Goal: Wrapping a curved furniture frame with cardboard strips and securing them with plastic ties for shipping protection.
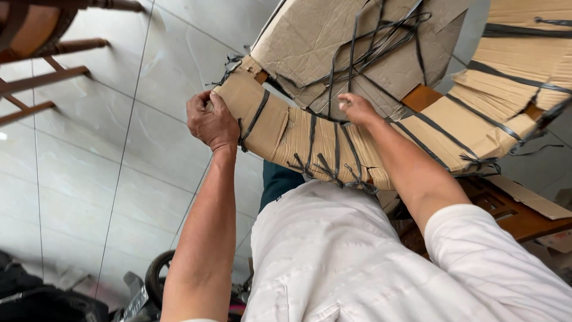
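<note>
**A:** So what's going on with that cardboard-wrapped curved piece point(333, 146)? It sits right in front of the person's chest, arching from left up to the right, bound with black straps point(313, 143).

**B:** The left hand point(210, 122) is clamped over the wrapped piece's left end, fingers curled tight around the cardboard, I'd guess to steady it. The right hand point(356, 108) rests on the wrapped piece's top edge, among the straps; its fingers are bent, but I can't tell whether they pinch a strap or just press down.

**A:** And around it?

**B:** Behind the wrapped piece there's a flat cardboard sheet point(333, 42) with loose straps tangled over it. Bare brown wood point(420, 95) shows beside the right hand. Left of the wrapped piece is pale tiled floor point(119, 149) and a wooden chair point(42, 48). The strap ends look like the main snag.
</note>
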